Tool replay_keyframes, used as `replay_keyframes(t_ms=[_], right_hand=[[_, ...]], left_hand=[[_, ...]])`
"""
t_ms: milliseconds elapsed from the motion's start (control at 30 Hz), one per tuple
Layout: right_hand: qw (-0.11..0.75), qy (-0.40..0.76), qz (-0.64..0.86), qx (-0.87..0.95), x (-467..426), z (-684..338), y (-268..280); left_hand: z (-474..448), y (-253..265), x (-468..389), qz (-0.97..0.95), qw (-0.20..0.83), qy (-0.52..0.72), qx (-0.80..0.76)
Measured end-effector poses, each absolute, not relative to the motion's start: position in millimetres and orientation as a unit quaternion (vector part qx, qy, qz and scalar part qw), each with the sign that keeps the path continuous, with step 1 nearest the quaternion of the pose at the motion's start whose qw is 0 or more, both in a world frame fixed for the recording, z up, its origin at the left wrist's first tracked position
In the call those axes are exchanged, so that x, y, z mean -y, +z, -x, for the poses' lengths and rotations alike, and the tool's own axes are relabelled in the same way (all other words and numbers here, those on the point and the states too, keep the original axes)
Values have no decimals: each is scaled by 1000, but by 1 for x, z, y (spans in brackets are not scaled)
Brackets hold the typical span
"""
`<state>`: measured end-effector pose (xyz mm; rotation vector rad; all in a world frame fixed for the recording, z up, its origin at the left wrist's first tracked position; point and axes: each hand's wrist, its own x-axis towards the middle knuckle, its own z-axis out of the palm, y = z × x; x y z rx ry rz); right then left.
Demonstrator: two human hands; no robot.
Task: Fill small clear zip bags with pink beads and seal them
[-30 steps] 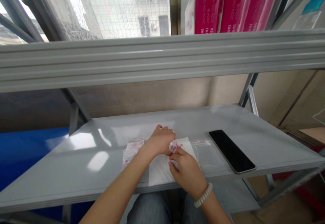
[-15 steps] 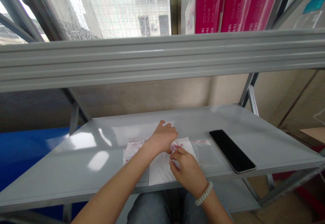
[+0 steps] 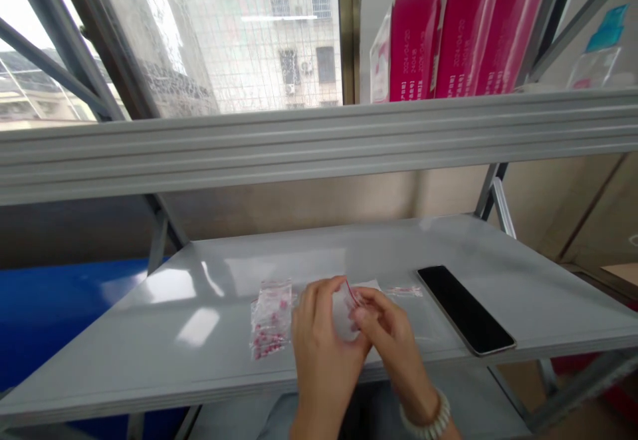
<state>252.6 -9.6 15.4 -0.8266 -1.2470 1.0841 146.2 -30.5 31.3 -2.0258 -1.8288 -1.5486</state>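
the right hand (image 3: 393, 333) has thumb and fingers pinching a small clear bag (image 3: 351, 296) with a red strip along its edge. the left hand (image 3: 321, 333) curves around the bag's other side, forefinger up by the strip, thumb set apart; whether it pinches the plastic, i cannot tell. the bag is held up between both hands, above a sheet of white paper (image 3: 371, 286) on a grey table (image 3: 124, 353). a pale beaded bracelet (image 3: 429, 423) circles the right wrist. to the left lie clear bags with small red pieces (image 3: 272, 320); to the right, a flat clear bag (image 3: 423, 317), then a black phone (image 3: 466, 310). behind, pink boxes (image 3: 463, 44) stand beside a window (image 3: 249, 48).
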Motion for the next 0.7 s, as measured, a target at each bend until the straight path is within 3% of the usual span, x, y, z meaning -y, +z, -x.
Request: replay_keyframes(t_ms=[133,400,533,700], right_hand=[[603,522,342,497,9,-248,15],[595,503,338,527,9,-253,14],[582,506,342,537,6,-260,11],[543,594,301,512,1,-261,3]], left_hand=[[-153,6,35,643,-50,-504,574],[-120,8,48,643,-320,-465,517],[-108,12,51,610,-371,-475,514],[-104,8,46,535,-414,-529,512]])
